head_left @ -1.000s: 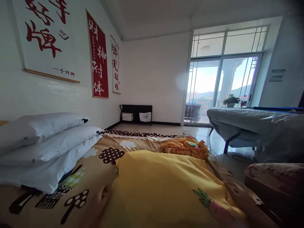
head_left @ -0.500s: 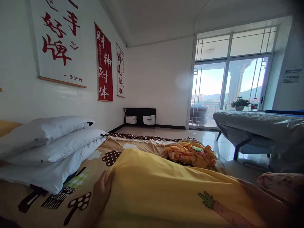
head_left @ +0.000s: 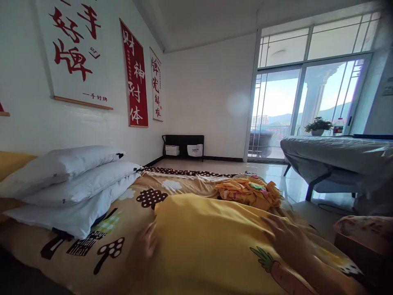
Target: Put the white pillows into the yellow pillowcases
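Observation:
A plump yellow pillow [head_left: 196, 241] with a printed carrot lies in front of me on a tan patterned bed cover [head_left: 129, 268]. My left hand [head_left: 147, 241] is at the pillow's left side, open and somewhat blurred, its fingers against the yellow fabric. On the right side, my right hand [head_left: 284, 235] rests open, fingers stretched over the upper right part of the pillow. A bunched orange cloth [head_left: 247, 191] with a green and pink print lies just beyond the pillow.
Several white pillows [head_left: 76, 178] are stacked at the left by the wall. A plastic-covered table [head_left: 325, 149] stands at the right, with a potted plant [head_left: 318, 125] behind it. A low black rack [head_left: 183, 141] is against the far wall.
My right hand, earlier hidden under or behind the yellow fabric at the right, now shows on top of the pillow. The pillow's right part has drawn in, uncovering the bed cover there.

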The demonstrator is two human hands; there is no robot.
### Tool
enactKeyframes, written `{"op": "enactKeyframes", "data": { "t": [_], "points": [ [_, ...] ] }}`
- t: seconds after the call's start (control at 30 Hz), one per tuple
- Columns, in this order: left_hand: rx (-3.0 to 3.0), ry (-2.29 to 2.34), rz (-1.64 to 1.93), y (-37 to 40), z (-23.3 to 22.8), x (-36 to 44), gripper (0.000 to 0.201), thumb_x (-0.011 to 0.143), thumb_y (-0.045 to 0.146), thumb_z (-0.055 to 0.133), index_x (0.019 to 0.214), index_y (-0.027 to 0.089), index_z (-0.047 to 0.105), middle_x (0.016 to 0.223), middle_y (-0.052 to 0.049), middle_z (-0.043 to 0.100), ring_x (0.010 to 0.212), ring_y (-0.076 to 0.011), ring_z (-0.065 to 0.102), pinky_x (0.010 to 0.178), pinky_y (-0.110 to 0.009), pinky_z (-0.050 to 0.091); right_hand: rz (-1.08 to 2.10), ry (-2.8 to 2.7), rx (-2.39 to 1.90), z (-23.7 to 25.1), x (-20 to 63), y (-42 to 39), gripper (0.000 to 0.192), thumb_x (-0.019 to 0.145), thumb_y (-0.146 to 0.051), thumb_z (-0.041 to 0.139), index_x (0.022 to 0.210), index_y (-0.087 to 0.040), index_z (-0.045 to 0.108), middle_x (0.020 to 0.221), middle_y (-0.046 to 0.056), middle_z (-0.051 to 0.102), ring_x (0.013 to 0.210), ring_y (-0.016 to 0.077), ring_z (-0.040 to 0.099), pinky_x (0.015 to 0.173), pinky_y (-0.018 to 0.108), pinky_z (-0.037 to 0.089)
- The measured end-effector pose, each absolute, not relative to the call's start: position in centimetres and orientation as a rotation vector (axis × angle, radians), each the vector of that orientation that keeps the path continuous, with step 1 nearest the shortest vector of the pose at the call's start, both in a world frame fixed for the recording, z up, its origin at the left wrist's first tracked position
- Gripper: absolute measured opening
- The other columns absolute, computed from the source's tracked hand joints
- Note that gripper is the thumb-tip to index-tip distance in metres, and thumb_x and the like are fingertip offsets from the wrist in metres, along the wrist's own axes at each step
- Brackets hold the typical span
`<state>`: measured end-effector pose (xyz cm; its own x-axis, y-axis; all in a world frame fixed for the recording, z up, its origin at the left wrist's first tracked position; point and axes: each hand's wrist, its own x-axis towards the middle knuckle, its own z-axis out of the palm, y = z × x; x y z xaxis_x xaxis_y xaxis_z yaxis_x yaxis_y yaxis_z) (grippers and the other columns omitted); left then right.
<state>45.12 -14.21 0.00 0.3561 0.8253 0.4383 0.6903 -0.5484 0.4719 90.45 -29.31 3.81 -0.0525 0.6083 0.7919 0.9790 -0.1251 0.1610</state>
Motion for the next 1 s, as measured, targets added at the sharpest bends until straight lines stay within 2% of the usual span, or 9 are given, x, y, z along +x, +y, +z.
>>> {"op": "enactKeyframes", "data": {
  "t": [0.17, 0.27, 0.4, 0.53, 0.6, 0.7, 0.77, 0.9, 1.0],
  "points": [
    [2.298, 1.350, 0.826, -14.8, -0.5, 49.5, 0.039, 0.091, 0.040, 0.032, 0.090, 0.017, 0.063, 0.099, -0.011, 0.068, 0.096, -0.0249, 0.062, 0.084, -0.036, 0.045, -0.676, -2.017, -1.416, 9.7, 79.3, -25.8, 0.035, 0.092, -0.032, 0.049, 0.126, -0.028, 0.058, 0.132, 0.009, 0.058, 0.118, 0.0240, 0.055, 0.097, 0.043, 0.041],
    [2.253, 1.358, 0.894, -14.8, -0.2, 49.5, 0.035, 0.090, 0.042, 0.036, 0.081, 0.018, 0.061, 0.089, -0.008, 0.067, 0.088, -0.0231, 0.062, 0.076, -0.032, 0.043, -0.315, -2.210, -1.247, 11.6, 74.7, -24.3, 0.037, 0.091, -0.032, 0.053, 0.128, -0.027, 0.057, 0.132, 0.008, 0.059, 0.124, 0.0236, 0.050, 0.105, 0.044, 0.034],
    [2.219, 1.365, 0.915, -14.2, 1.3, 48.6, 0.027, 0.084, 0.034, 0.043, 0.074, 0.019, 0.062, 0.082, -0.006, 0.068, 0.081, -0.0212, 0.062, 0.074, -0.030, 0.040, 0.104, -2.359, -1.278, 7.8, 72.9, -21.0, 0.049, 0.077, -0.035, 0.071, 0.124, -0.025, 0.061, 0.133, 0.009, 0.057, 0.126, 0.0298, 0.048, 0.108, 0.048, 0.028],
    [2.205, 1.398, 0.920, -13.3, 2.0, 48.6, 0.024, 0.079, 0.031, 0.043, 0.071, 0.018, 0.061, 0.077, -0.006, 0.067, 0.076, -0.0205, 0.061, 0.071, -0.029, 0.039, 0.291, -2.247, -1.369, 3.5, 73.3, -18.4, 0.050, 0.081, -0.036, 0.064, 0.130, -0.025, 0.056, 0.139, 0.008, 0.052, 0.129, 0.0278, 0.044, 0.110, 0.046, 0.023],
    [2.181, 1.384, 0.896, -13.0, 2.1, 48.8, 0.023, 0.078, 0.034, 0.044, 0.067, 0.019, 0.057, 0.073, -0.005, 0.065, 0.074, -0.0200, 0.060, 0.068, -0.028, 0.039, 0.319, -2.251, -1.427, 3.2, 73.7, -17.8, 0.045, 0.078, -0.033, 0.063, 0.122, -0.024, 0.062, 0.127, 0.008, 0.061, 0.119, 0.0273, 0.052, 0.106, 0.044, 0.027],
    [2.140, 1.376, 0.860, -13.0, 2.2, 48.8, 0.021, 0.075, 0.038, 0.047, 0.067, 0.019, 0.052, 0.070, -0.004, 0.061, 0.072, -0.0198, 0.057, 0.067, -0.028, 0.039, 0.385, -2.338, -1.493, 4.0, 74.5, -16.8, 0.038, 0.065, -0.024, 0.066, 0.103, -0.020, 0.068, 0.099, 0.008, 0.070, 0.093, 0.0276, 0.062, 0.088, 0.041, 0.041],
    [2.164, 1.361, 0.850, -13.1, 2.3, 48.7, 0.020, 0.076, 0.038, 0.046, 0.069, 0.020, 0.049, 0.072, -0.003, 0.059, 0.072, -0.0197, 0.056, 0.067, -0.028, 0.040, 0.422, -2.362, -1.479, 4.2, 74.8, -16.0, 0.032, 0.059, -0.021, 0.067, 0.091, -0.020, 0.068, 0.089, 0.006, 0.069, 0.083, 0.0259, 0.060, 0.079, 0.037, 0.043],
    [2.294, 1.288, 0.794, -13.5, 2.9, 48.3, 0.018, 0.083, 0.035, 0.039, 0.077, 0.020, 0.047, 0.083, -0.005, 0.058, 0.077, -0.0195, 0.056, 0.073, -0.030, 0.042, 0.393, -2.241, -1.386, 3.1, 74.7, -15.3, 0.009, 0.062, -0.019, 0.063, 0.072, -0.018, 0.061, 0.086, 0.003, 0.064, 0.084, 0.0193, 0.054, 0.081, 0.031, 0.039],
    [2.374, 1.269, 0.650, -13.9, 4.2, 48.4, 0.018, 0.087, 0.030, 0.037, 0.082, 0.020, 0.051, 0.092, -0.007, 0.058, 0.086, -0.0191, 0.056, 0.081, -0.031, 0.042, 0.439, -2.139, -1.312, 2.1, 74.9, -15.5, 0.008, 0.062, -0.014, 0.060, 0.065, -0.018, 0.053, 0.076, -0.001, 0.058, 0.075, 0.0134, 0.049, 0.074, 0.025, 0.038]
  ]
}}
